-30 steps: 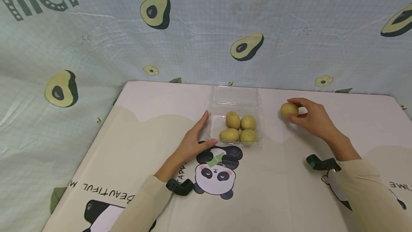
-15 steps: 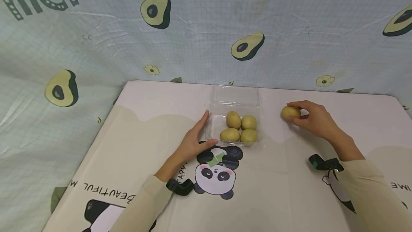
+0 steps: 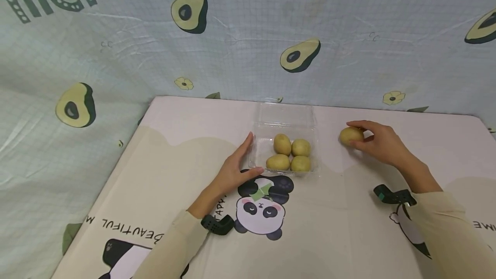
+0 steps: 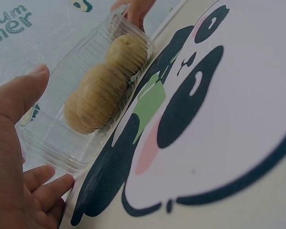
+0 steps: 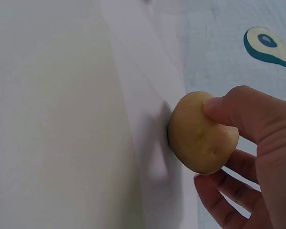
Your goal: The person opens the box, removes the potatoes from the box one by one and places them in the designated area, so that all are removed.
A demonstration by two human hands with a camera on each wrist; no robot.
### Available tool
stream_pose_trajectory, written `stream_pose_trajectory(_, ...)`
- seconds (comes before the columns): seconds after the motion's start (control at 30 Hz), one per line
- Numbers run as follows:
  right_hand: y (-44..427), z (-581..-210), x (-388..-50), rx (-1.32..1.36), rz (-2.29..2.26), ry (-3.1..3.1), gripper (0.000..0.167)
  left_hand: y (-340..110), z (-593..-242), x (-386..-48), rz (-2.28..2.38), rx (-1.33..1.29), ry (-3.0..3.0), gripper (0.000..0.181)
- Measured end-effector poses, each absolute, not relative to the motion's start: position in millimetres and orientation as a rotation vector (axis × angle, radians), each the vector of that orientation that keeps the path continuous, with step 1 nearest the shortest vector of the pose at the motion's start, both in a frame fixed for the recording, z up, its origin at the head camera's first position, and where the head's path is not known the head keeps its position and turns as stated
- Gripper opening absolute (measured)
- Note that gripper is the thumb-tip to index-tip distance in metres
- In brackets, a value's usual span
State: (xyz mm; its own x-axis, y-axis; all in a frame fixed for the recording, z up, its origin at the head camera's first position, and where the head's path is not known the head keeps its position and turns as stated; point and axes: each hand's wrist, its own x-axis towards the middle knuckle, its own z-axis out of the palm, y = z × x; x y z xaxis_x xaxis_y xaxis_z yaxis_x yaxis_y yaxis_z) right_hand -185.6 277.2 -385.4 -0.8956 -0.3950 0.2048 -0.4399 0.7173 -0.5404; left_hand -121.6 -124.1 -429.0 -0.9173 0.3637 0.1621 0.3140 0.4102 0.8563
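Head view: right hand [image 3: 381,143] pinches one potato [image 3: 351,136] between thumb and fingers, off to the right of the clear plastic box [image 3: 261,141]; versus a second ago, hand and potato have shifted slightly toward the person. Box, its raised lid [image 3: 285,114] and the four potatoes [image 3: 282,144] inside look unchanged; so does left hand [image 3: 228,173], thumb and fingers spread wide at the box's near-left corner. Sleeves cut off at the bottom, lid hard to make out against the table [image 3: 317,223]. Left wrist view: left hand beside the box, thumb and fingers well apart, holding nothing; potatoes overlap behind the ribbed wall, so not all four separable; part of the other hand cut off at the top; hand-to-box contact unclear. Right wrist view: thumb on the potato, fingers below it and partly hidden; can't tell if the potato touches the table; background blurred
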Motion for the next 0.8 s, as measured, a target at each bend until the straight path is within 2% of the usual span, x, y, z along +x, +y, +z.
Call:
stream_pose_trajectory(0.2,275.4,-385.4,-186.7,0.694,0.949,-2.839,0.039,-123.7,-427.9,-121.4,1.554,0.624,2.604,0.104)
stream_pose_trajectory(0.5,276.9,-387.7,-182.6,0.676,1.014,-2.834,0.047,-122.7,-426.1,-122.0,1.557,0.643,2.592,0.103)
stream_pose_trajectory(0.8,278.1,-387.6,-180.8,0.717,1.031,-2.794,0.048,-124.4,-427.4,-121.1,1.565,0.64,2.592,0.102)
